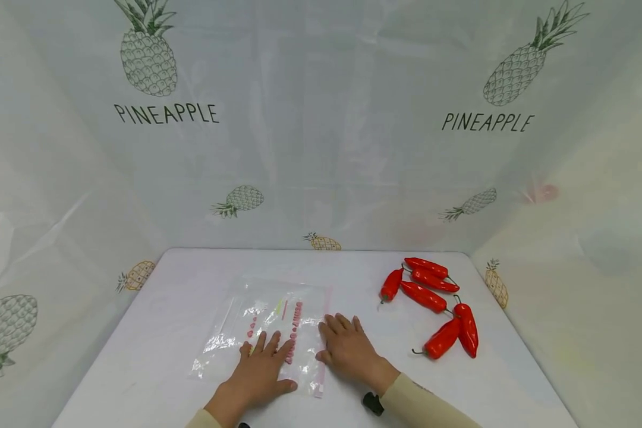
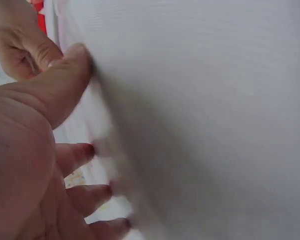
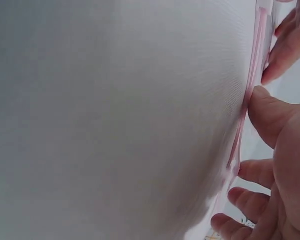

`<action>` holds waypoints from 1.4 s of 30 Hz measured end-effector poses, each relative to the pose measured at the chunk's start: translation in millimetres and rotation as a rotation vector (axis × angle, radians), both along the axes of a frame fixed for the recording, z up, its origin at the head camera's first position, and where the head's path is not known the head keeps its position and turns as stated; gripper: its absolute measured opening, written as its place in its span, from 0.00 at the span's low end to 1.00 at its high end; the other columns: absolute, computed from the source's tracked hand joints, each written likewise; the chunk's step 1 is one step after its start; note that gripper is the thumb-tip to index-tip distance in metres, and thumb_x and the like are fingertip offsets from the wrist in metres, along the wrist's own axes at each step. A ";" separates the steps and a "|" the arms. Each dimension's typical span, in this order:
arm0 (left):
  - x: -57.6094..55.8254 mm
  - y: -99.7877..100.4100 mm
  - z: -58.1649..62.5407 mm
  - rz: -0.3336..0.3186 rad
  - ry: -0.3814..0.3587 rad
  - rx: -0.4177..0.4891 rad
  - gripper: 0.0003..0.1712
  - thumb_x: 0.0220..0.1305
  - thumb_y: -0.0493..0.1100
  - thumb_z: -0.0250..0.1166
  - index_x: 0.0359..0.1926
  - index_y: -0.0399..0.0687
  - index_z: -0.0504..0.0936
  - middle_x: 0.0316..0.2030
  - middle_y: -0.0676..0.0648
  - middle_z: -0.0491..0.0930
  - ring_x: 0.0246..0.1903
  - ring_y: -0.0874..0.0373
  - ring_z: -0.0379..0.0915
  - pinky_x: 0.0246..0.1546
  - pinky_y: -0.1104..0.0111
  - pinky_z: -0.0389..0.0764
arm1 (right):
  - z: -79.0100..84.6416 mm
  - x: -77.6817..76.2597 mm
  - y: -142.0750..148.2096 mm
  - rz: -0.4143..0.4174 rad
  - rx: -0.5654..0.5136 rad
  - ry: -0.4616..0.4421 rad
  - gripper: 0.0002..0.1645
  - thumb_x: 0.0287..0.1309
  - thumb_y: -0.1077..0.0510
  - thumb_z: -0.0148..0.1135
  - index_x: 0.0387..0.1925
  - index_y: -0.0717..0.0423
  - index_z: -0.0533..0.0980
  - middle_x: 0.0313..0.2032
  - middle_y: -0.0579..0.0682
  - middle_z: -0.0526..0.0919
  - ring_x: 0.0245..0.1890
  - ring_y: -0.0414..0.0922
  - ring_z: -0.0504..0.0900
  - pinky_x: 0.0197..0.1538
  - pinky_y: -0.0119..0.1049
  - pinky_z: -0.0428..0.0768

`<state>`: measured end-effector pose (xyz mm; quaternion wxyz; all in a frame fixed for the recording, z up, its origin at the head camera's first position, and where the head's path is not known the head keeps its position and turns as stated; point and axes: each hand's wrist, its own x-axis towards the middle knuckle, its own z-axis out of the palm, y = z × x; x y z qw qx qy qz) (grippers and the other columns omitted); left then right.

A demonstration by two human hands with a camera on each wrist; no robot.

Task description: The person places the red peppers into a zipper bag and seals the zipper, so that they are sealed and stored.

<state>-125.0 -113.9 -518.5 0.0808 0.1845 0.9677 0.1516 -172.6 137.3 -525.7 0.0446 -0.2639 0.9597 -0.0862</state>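
A clear zip bag (image 1: 267,297) with red and pink printing lies flat on the white table, its pink zip strip (image 3: 250,75) along the right edge. My left hand (image 1: 259,371) rests on the lower middle of the bag, its fingers spread over the printing. At the zip side, my right hand (image 1: 349,349) touches the bag's edge with fingertips and thumb, the fingers loosely extended. The left wrist view shows the left thumb (image 2: 72,75) and fingertips against the surface. Neither hand grips anything.
Several red chili peppers (image 1: 424,296) lie in a loose group on the right of the white table (image 1: 192,273). A small black object (image 1: 373,403) is by the right wrist. Pineapple-printed sheeting (image 1: 326,148) stands behind the table and at both sides.
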 end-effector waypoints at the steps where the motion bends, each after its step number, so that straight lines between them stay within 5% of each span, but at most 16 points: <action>1: -1.8 0.6 -1.0 0.006 0.004 -0.008 0.52 0.59 0.69 0.73 0.76 0.48 0.71 0.77 0.32 0.65 0.75 0.22 0.56 0.65 0.19 0.58 | 0.1 0.5 0.7 -0.007 -0.009 0.008 0.43 0.71 0.33 0.61 0.77 0.53 0.68 0.77 0.55 0.68 0.77 0.60 0.66 0.77 0.68 0.63; 4: -9.3 5.4 -0.4 0.029 0.020 -0.032 0.47 0.57 0.67 0.75 0.70 0.44 0.77 0.71 0.33 0.72 0.71 0.24 0.64 0.63 0.23 0.66 | -0.8 3.2 6.0 -0.034 -0.047 0.041 0.44 0.69 0.36 0.66 0.75 0.57 0.70 0.74 0.59 0.71 0.72 0.61 0.71 0.74 0.62 0.72; 7: -20.2 16.1 4.1 0.059 0.064 -0.032 0.37 0.56 0.62 0.77 0.57 0.40 0.83 0.54 0.37 0.82 0.56 0.33 0.77 0.54 0.36 0.80 | -1.3 7.0 15.1 -0.085 -0.086 0.084 0.42 0.66 0.40 0.71 0.72 0.59 0.72 0.70 0.60 0.75 0.66 0.61 0.76 0.69 0.56 0.79; 11: -38.3 38.1 10.4 0.098 0.104 0.024 0.29 0.57 0.55 0.79 0.48 0.38 0.83 0.38 0.41 0.81 0.37 0.44 0.78 0.39 0.49 0.84 | -0.2 11.3 27.3 -0.174 -0.141 0.138 0.41 0.62 0.44 0.75 0.70 0.59 0.74 0.64 0.60 0.78 0.59 0.58 0.78 0.61 0.52 0.85; 21: -70.7 86.7 -3.2 0.154 0.056 0.178 0.46 0.55 0.57 0.82 0.63 0.32 0.72 0.47 0.34 0.77 0.30 0.45 0.78 0.33 0.52 0.85 | -3.4 15.3 40.7 -0.308 -0.236 0.138 0.41 0.61 0.46 0.77 0.71 0.57 0.73 0.63 0.60 0.78 0.59 0.58 0.79 0.58 0.55 0.87; 27: -85.1 80.7 -9.4 0.156 0.001 0.210 0.25 0.63 0.45 0.75 0.54 0.38 0.77 0.43 0.39 0.81 0.35 0.46 0.79 0.40 0.51 0.85 | -4.2 16.9 43.9 -0.362 -0.303 0.107 0.41 0.62 0.47 0.76 0.72 0.56 0.72 0.64 0.61 0.78 0.63 0.59 0.78 0.63 0.58 0.84; 31: -89.0 73.9 -9.7 0.140 -0.051 0.260 0.07 0.65 0.35 0.63 0.44 0.45 0.79 0.30 0.47 0.81 0.27 0.52 0.74 0.29 0.59 0.79 | -1.1 18.9 49.4 -0.401 -0.346 0.099 0.42 0.62 0.48 0.76 0.72 0.56 0.71 0.64 0.61 0.78 0.64 0.59 0.78 0.64 0.59 0.83; 37: -84.9 62.6 -3.3 0.177 -0.137 0.396 0.12 0.71 0.34 0.55 0.52 0.45 0.78 0.11 0.53 0.75 0.09 0.61 0.73 0.19 0.67 0.75 | 1.6 18.5 62.0 -0.438 -0.385 0.082 0.42 0.62 0.49 0.76 0.73 0.57 0.71 0.64 0.60 0.78 0.62 0.57 0.79 0.64 0.58 0.83; 42: -84.5 48.7 10.6 0.242 -0.234 0.634 0.14 0.77 0.37 0.59 0.58 0.39 0.81 0.13 0.49 0.80 0.11 0.60 0.79 0.20 0.66 0.84 | 5.3 18.5 75.1 -0.496 -0.399 0.045 0.43 0.63 0.48 0.76 0.74 0.54 0.70 0.66 0.59 0.77 0.59 0.54 0.82 0.60 0.55 0.86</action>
